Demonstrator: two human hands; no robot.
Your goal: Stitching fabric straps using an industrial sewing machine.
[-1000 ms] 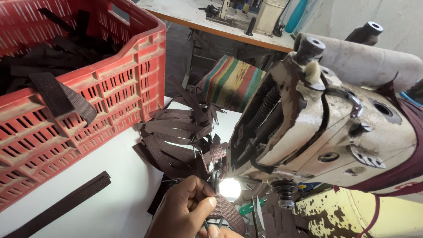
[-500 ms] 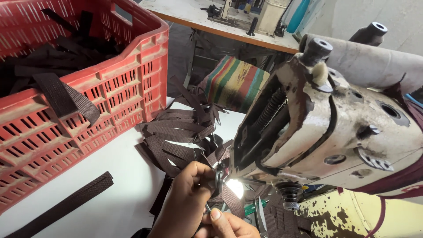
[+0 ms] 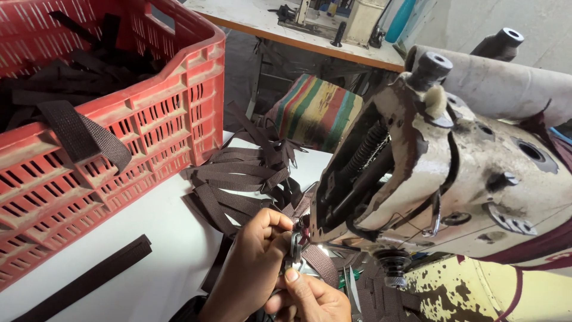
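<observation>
My left hand and my right hand meet low in the middle, right under the head of a worn cream sewing machine. Both pinch a dark brown webbing strap with a small metal buckle between the fingertips, close to the needle area. Behind the hands lies a heap of similar brown straps on the white tabletop.
A red slotted plastic crate full of dark straps stands at the left, one strap hanging over its rim. A flat dark strap bundle lies at the table's front left. A striped cushion and another workbench sit behind.
My hands have risen from the lit needle plate toward the machine head, and the right hand has joined the left on the strap. The machine's lamp glow is now hidden.
</observation>
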